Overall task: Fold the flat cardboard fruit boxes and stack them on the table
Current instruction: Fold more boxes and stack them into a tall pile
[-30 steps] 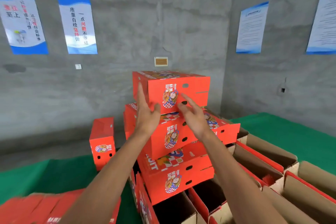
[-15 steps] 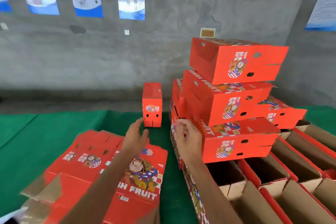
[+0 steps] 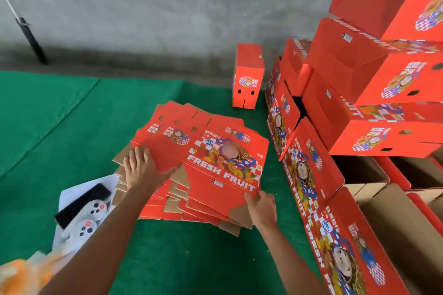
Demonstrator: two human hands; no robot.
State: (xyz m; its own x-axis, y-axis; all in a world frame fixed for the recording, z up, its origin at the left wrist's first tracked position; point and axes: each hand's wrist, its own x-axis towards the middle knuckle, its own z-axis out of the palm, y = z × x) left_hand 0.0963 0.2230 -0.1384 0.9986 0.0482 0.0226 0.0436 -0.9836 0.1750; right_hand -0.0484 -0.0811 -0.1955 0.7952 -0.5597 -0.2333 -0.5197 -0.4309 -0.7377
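A pile of flat red "FRESH FRUIT" cardboard boxes (image 3: 215, 163) lies fanned out on the green table cover (image 3: 60, 115). My left hand (image 3: 141, 170) rests on the left edge of the top flat box, its fingers straight and spread. My right hand (image 3: 261, 206) grips that same sheet at its near right corner, with the fingers curled at the edge. To the right rises a stack of folded red boxes (image 3: 383, 79). One folded box (image 3: 248, 74) stands upright alone behind the pile.
Open folded boxes with brown insides (image 3: 395, 199) stand in rows at the lower right, red printed sides facing me. Two white controllers (image 3: 91, 213) and a black device lie on white paper at the left. A black pole (image 3: 31, 38) leans by the concrete wall.
My hands left the top folded box on the stack and came down to the left onto the flat pile. My view dropped and swung left with them.
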